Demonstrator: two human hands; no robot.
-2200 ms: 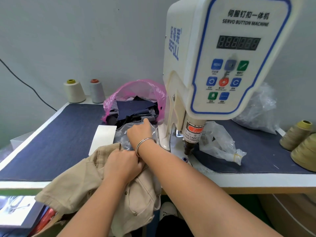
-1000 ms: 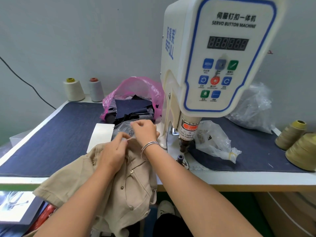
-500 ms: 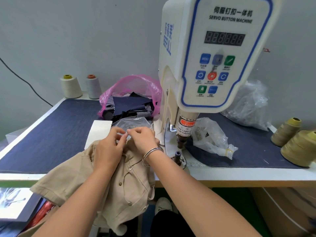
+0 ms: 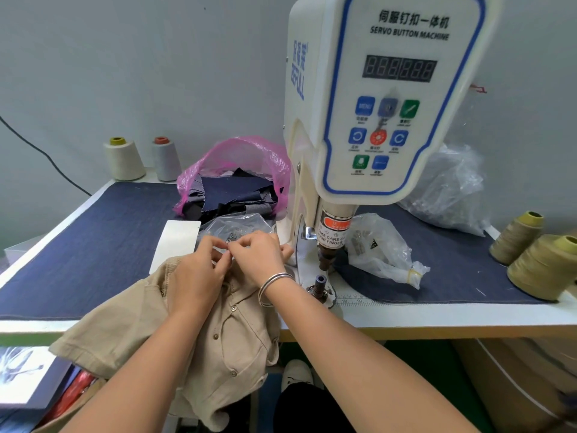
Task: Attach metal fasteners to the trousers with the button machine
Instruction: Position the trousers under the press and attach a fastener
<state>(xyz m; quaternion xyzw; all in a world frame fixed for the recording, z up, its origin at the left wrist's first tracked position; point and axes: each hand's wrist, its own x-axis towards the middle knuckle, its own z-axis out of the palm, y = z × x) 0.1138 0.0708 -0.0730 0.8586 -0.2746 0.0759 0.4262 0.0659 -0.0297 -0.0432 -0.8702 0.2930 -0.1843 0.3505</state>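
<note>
Beige trousers [image 4: 224, 332] with small metal studs hang over the table's front edge. My left hand [image 4: 199, 273] and my right hand [image 4: 259, 254] meet above them, and the fingertips of both pinch a small metal fastener [image 4: 230, 240]. Just behind the hands lies a clear bag of fasteners [image 4: 237, 223]. The white servo button machine [image 4: 374, 104] stands to the right, its punch [image 4: 326, 260] over the lower die [image 4: 320, 284]. A silver bangle sits on my right wrist.
A pink bag of dark fabric scraps [image 4: 237, 182] sits behind the hands. Clear plastic bags [image 4: 381, 248] lie right of the machine. Thread cones stand at the back left [image 4: 125, 159] and at the right edge [image 4: 543, 267]. A white paper slip [image 4: 176, 242] lies on the blue mat [image 4: 78, 251].
My right hand drew back from the clear bag of fasteners and met the left hand above the trousers. Both now pinch a small fastener between the fingertips.
</note>
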